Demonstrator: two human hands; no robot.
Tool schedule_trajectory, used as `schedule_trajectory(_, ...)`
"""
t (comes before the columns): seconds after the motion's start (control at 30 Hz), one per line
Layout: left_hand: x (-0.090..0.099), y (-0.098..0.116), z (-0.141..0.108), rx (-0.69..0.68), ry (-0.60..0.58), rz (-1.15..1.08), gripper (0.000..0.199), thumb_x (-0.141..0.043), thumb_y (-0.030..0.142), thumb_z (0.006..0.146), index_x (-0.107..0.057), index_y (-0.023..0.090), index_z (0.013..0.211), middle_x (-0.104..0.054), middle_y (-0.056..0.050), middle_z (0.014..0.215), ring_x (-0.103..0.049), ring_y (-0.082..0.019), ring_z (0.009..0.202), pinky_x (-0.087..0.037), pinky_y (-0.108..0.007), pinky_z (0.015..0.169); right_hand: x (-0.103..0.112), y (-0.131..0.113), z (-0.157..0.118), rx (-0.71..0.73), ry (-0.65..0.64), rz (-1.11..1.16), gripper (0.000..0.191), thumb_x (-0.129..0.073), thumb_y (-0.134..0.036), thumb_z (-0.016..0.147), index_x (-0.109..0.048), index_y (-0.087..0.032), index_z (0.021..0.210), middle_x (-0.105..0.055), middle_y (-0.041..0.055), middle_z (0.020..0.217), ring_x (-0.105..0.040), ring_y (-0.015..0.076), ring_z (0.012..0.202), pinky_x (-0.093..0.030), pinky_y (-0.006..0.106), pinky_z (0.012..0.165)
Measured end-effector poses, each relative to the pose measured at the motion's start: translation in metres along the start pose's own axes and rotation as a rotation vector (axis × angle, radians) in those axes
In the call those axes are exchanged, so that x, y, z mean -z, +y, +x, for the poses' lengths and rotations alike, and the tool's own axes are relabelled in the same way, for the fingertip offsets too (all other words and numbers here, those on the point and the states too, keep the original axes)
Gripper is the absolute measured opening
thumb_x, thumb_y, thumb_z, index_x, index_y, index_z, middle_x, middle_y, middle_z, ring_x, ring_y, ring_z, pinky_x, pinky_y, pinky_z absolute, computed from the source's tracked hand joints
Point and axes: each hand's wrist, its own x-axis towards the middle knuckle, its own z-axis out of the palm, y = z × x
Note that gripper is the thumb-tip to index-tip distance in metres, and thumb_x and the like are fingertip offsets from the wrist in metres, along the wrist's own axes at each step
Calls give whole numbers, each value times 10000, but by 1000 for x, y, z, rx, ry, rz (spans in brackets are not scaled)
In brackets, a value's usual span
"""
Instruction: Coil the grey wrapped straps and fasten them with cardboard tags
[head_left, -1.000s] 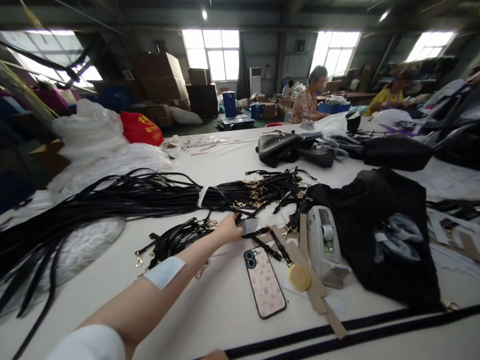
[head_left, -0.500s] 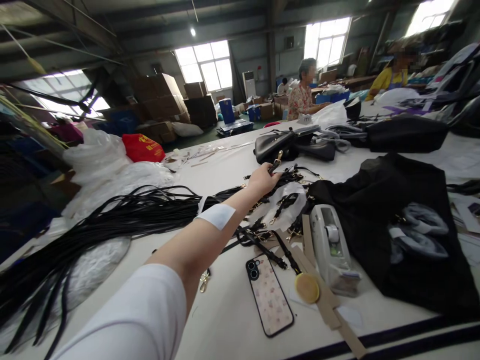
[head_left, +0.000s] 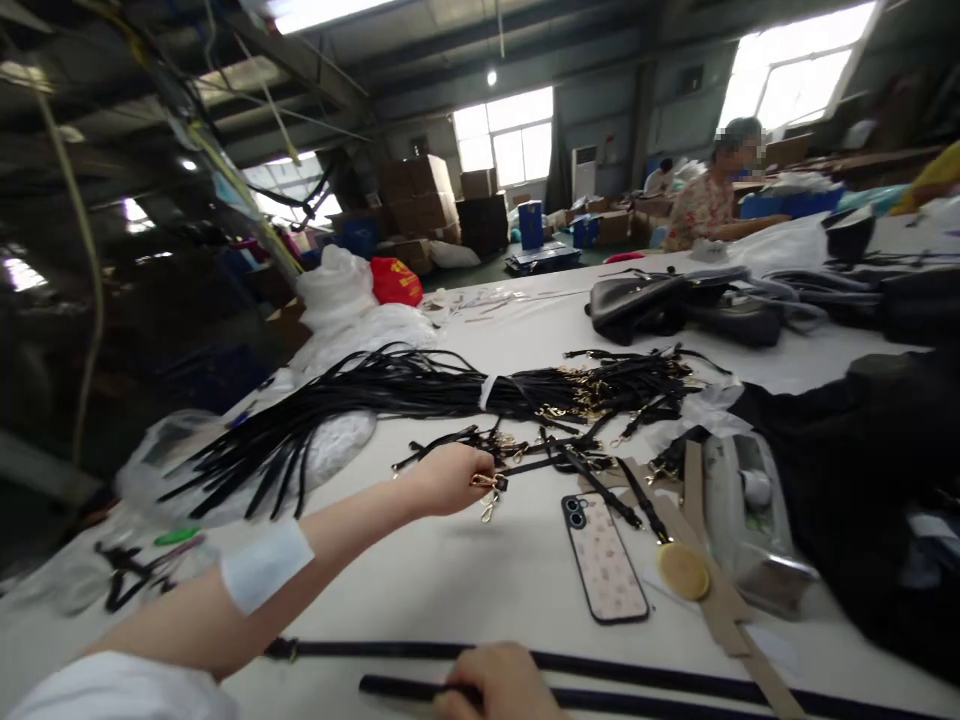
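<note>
My left hand (head_left: 454, 480) is closed around a short black strap end with gold snap hooks (head_left: 489, 484) sticking out past the fingers, held above the white table. At the bottom edge my right hand (head_left: 501, 685) grips a long black strap (head_left: 401, 688), its fingers curled over it. A second long strap (head_left: 360, 649) lies just beyond, with a buckle at its left end. Behind the left hand are short black straps with gold hooks (head_left: 585, 450) in a loose heap. Farther back lies a big bundle of black straps (head_left: 420, 390), tied with a white band (head_left: 488, 392).
A phone (head_left: 606, 560), a yellow round tape measure (head_left: 682, 571), cardboard strips (head_left: 731, 630) and a tape dispenser (head_left: 750, 520) lie to the right. Black bags (head_left: 637, 305) and black cloth (head_left: 847, 470) are beyond. A person (head_left: 712, 205) sits across the table.
My left hand has drawn back from the far strap pile toward me, still holding the strap with hooks. My right hand has come into view on the long strap. The view has swung left.
</note>
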Motion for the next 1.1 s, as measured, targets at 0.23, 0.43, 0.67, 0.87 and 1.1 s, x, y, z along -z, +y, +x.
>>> schedule_trajectory(0.23,5,-66,-109,353,410,-641,508,-397,670,848,-532,200,709,-352,59,514,-312,-82,407,-271,-202,387,12,-7,-4,27,-1,-29,229,-520,-295,898,-735,-230,853,-753,20,820,-682,185,769,-464,263,727)
schedule_trajectory(0.43,-44,-141,-175,657,773,-813,417,-573,591,800,-484,190,729,-511,-1,656,-550,-121,582,-490,-246,557,14,-5,-5,18,-6,-10,260,-501,-350,912,-724,-223,871,-748,27,829,-677,189,770,-478,280,724)
schedule_trajectory(0.67,-107,-142,-247,709,908,-448,471,-672,259,757,-511,154,1187,-386,-162,1407,-353,-308,1335,-314,-463,1112,13,-5,-6,-3,-1,13,276,-498,-391,913,-713,-220,881,-747,43,857,-676,205,787,-485,294,732)
schedule_trajectory(0.87,-104,-124,-238,333,488,61,201,-504,232,896,-630,206,1050,-529,-104,1233,-438,-271,1214,-319,-453,1098,14,1,-7,-65,51,191,299,-536,-431,891,-694,-194,801,-689,36,718,-613,184,673,-458,276,645)
schedule_trajectory(1.1,-105,-127,-184,314,323,-112,63,-606,207,796,-622,197,857,-582,-89,1007,-520,-284,1028,-388,-442,973,16,11,-6,-240,185,620,367,-586,-507,861,-675,-153,816,-475,-36,517,-334,79,417,-263,226,413)
